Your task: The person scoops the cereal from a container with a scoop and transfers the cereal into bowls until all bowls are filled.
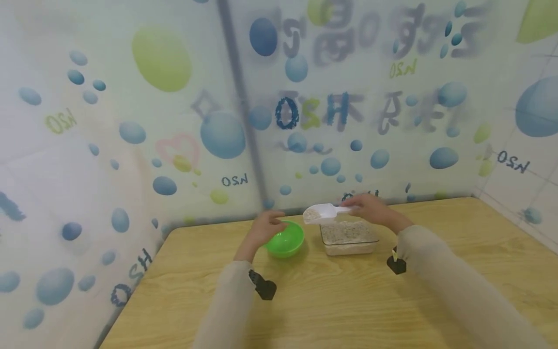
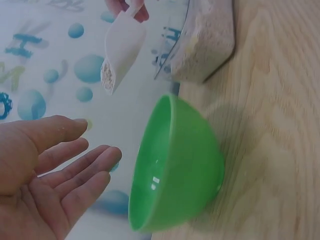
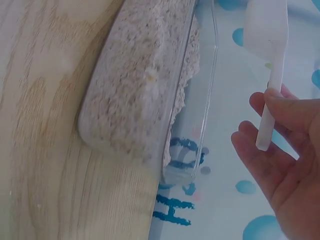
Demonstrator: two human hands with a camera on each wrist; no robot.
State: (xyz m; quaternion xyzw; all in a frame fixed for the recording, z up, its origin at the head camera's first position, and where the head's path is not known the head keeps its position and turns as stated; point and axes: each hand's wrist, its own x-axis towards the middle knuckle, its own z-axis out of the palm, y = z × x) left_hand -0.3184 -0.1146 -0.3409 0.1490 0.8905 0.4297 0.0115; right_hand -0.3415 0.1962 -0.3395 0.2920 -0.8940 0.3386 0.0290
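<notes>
Two pale sleeves nearest, with a dark device at each cuff. Beyond, toward the far edge of the wooden tabletop, a green bowl left of that edge's middle, then a clear rectangular container of pale grainy material just right. By the bowl's left side, the left hand, relaxed and unloaded, fingers spread loosely. Gripped by the handle in the right hand, a white scoop with grains in its mouth, raised near the container's left end. Farthest, a bubble-printed wall covering.
</notes>
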